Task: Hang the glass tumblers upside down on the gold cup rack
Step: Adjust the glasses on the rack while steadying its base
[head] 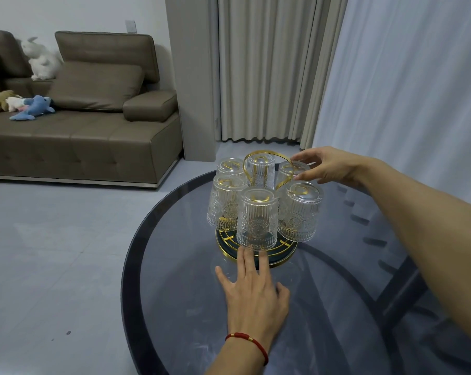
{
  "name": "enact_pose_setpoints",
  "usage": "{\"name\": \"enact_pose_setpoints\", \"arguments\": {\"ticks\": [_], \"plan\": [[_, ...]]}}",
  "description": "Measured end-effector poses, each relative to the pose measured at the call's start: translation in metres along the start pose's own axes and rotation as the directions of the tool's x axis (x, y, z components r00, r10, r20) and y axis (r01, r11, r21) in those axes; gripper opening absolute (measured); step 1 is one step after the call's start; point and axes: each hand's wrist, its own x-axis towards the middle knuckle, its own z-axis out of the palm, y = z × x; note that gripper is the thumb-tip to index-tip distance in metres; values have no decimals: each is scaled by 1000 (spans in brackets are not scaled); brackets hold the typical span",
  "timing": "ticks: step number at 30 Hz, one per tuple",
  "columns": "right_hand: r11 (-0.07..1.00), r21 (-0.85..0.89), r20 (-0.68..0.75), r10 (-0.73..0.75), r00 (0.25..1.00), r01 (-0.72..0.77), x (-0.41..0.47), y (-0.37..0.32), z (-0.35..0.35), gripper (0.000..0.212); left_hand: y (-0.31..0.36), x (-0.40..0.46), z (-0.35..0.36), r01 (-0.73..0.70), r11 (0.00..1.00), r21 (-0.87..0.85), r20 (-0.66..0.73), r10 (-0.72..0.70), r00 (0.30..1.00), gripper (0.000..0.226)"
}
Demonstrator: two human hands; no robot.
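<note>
- Glass tumblers (257,220), six in all and every one mouth-down, ring the gold cup rack (258,163) at the far middle of a round, dark glass worktop (337,307); judged from this, the hanging looks all but finished.
- Right hand (329,166), fingers loosely spread, reaches in at the looped gold handle and the back-right tumbler (290,171); whether it touches either cannot be told.
- Left hand (253,290) lies flat and open on the worktop, fingertips at the rim of the rack's round base (283,253), gripping nothing.
- Risk: a nudge at the handle could rock the rack and knock neighbouring tumblers together, since they hang nearly touching.
- Risk: a loosely seated tumbler could slip its prong and strike the glass worktop.
- Beyond, a brown sofa (93,117) and grey curtains (267,69).
</note>
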Motion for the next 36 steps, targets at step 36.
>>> {"name": "enact_pose_setpoints", "arguments": {"ticks": [36], "plan": [[912, -372, 2, -183, 983, 171, 10, -118, 82, 78, 2, -3, -1, -10, 1000, -6, -67, 10, 998, 69]]}}
